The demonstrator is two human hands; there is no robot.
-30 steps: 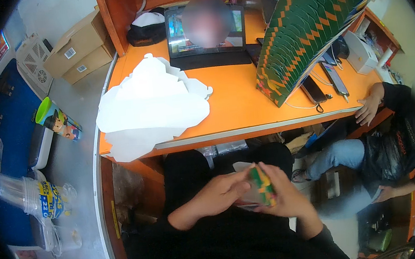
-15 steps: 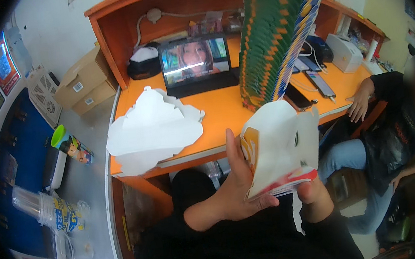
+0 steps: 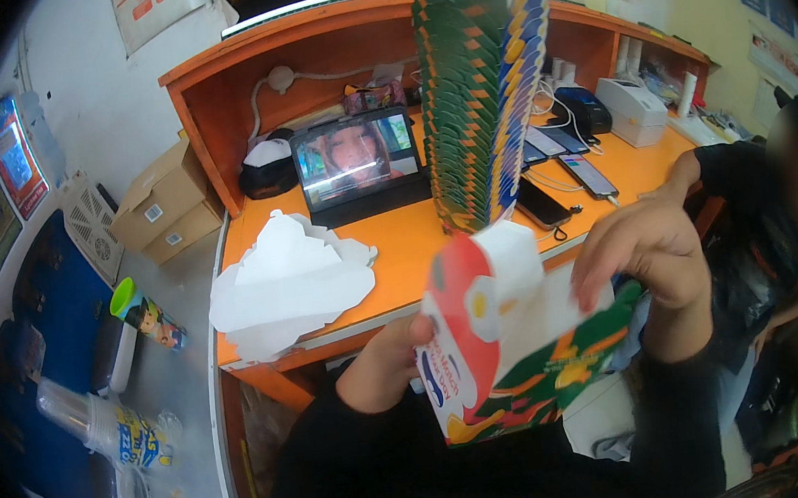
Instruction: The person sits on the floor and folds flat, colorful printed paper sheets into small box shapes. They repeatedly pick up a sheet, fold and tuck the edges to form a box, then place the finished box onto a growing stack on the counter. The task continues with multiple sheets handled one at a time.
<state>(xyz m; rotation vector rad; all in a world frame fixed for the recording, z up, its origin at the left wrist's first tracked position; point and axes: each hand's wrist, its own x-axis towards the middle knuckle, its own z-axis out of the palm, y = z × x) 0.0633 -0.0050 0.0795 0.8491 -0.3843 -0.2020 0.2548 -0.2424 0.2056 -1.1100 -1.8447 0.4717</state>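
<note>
A partly folded paper food carton [image 3: 470, 338], red, white and green outside and white inside, is held tilted in front of me. My left hand [image 3: 392, 357] is closed on its left side, the thumb on the printed face and the other fingers hidden behind. Over the carton's right part, my right hand [image 3: 649, 249] has bent, somewhat blurred fingers near the white inner wall; whether they touch it is unclear. Flat white carton blanks [image 3: 292, 283] lie piled on the orange counter [image 3: 399, 244]. Behind the carton rise tall nested stacks of green-orange cartons [image 3: 466, 98] and blue-yellow cartons [image 3: 519, 93].
A tablet [image 3: 357, 162] playing a video stands on the counter. Several phones [image 3: 540, 202] with cables and a white printer [image 3: 632, 109] are at right. A seated person [image 3: 754, 244] is close on the right. Plastic cups [image 3: 118, 425] and a printed tumbler [image 3: 148, 316] stand at left.
The carton has turned so its printed outside and green side face me, and it opens up more. My right hand has moved from its lower edge up to its right part.
</note>
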